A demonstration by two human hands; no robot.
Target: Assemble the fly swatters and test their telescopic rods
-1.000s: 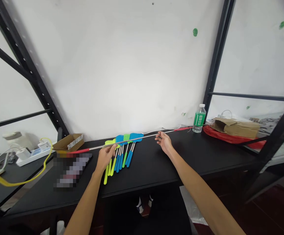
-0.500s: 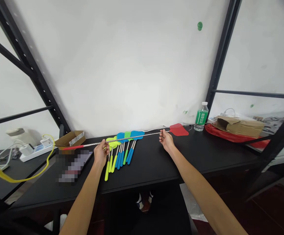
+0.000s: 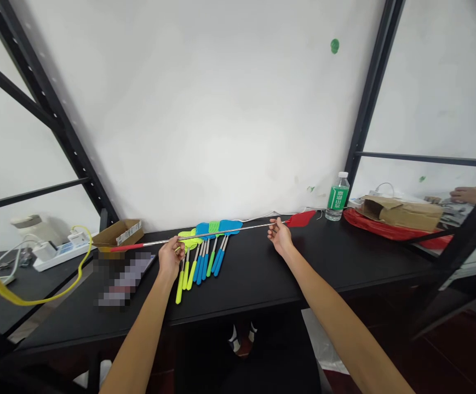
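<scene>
A red fly swatter (image 3: 301, 219) with a long, extended metal rod is held level above the black table, its handle to the left and its paddle to the right. My left hand (image 3: 171, 256) is closed around the rod near the red handle. Close to the paddle, my right hand (image 3: 279, 236) pinches the rod's other end. The paddle is turned partly edge-on. Behind and below the rod, several blue, green and yellow fly swatters (image 3: 219, 261) lie in a row with their handles toward me.
A water bottle (image 3: 338, 197) stands at the back right, beside a cardboard box (image 3: 410, 213) on red plastic. At left are an open carton (image 3: 125, 234), a white power strip (image 3: 66, 251) and a yellow cable (image 3: 82, 268). Another person's hand (image 3: 468, 194) shows at far right.
The red paddle has rotated from facing me to a narrower, tilted angle, and the swatter has shifted slightly right. Another person's hand has appeared at the far right.
</scene>
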